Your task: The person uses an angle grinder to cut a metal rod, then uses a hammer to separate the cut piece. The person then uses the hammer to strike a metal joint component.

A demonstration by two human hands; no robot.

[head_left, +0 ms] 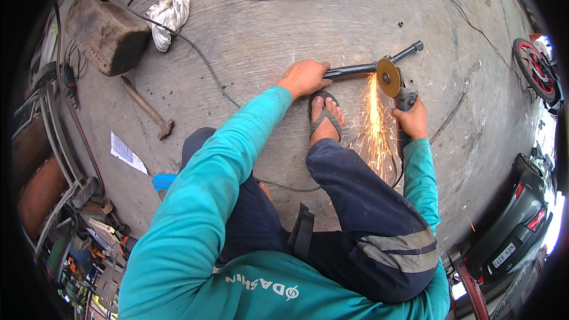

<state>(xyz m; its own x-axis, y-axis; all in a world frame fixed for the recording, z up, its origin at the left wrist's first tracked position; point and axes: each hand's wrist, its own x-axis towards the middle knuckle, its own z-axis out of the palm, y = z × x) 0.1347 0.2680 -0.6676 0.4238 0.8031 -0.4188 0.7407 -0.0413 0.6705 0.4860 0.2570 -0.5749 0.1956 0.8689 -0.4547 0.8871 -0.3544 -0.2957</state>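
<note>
My left hand [302, 78] grips a black metal tube [351, 70] just above my sandalled foot [326, 115]. The tube has a short crosspiece [409, 51] at its right end. My right hand [413, 120] holds an angle grinder [406, 96], its yellow disc [389, 77] against the tube near that end. A bright spray of orange sparks [374, 124] falls from the contact point beside my right leg.
A hammer [142, 104], paper sheet [127, 151], heavy block [104, 35] and white cloth [172, 6] lie leftward. Cables [209, 66] cross the concrete floor [255, 29]. Metal clutter [56, 142] lines the left edge; a wheel [533, 68] and car [510, 225] stand right.
</note>
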